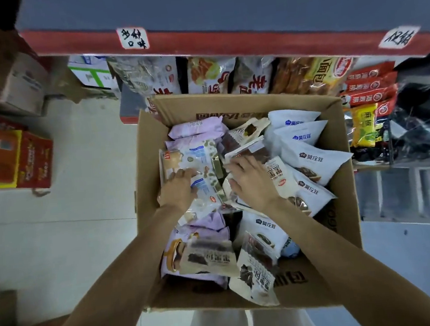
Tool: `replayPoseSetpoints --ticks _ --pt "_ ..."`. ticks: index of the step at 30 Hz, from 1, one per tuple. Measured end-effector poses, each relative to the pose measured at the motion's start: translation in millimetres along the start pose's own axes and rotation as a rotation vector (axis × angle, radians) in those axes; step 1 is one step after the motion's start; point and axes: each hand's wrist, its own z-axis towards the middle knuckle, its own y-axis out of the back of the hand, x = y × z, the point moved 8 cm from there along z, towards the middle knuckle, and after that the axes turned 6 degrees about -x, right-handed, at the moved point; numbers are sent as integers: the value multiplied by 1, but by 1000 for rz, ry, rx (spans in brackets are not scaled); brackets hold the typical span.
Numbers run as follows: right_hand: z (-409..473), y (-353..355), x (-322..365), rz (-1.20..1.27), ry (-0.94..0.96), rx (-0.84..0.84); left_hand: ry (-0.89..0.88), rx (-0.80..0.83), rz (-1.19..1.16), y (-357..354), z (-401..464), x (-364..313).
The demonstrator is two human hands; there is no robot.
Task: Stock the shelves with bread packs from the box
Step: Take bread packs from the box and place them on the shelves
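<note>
Hands, left flat, right gripping, crowd packs filling box edge-to-edge.

An open cardboard box sits on the floor against red-edged shelves, crammed with bread packs in white, lilac and cream wrappers, lying tilted and overlapping. More packs stand in a row on the lower shelf behind it.

Pale tiled floor, cardboard box, red cartons
</note>
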Motion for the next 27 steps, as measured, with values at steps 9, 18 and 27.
replayPoseSetpoints --ticks 9,18,27 --pt "84 -60 -3 -498 -277 428 -63 -192 -141 19 -10 16" --pt "80 -11 15 201 -387 10 -207 -175 -223 42 -23 4" --pt "51 116 28 291 -204 -272 2 -318 -451 111 -65 15"
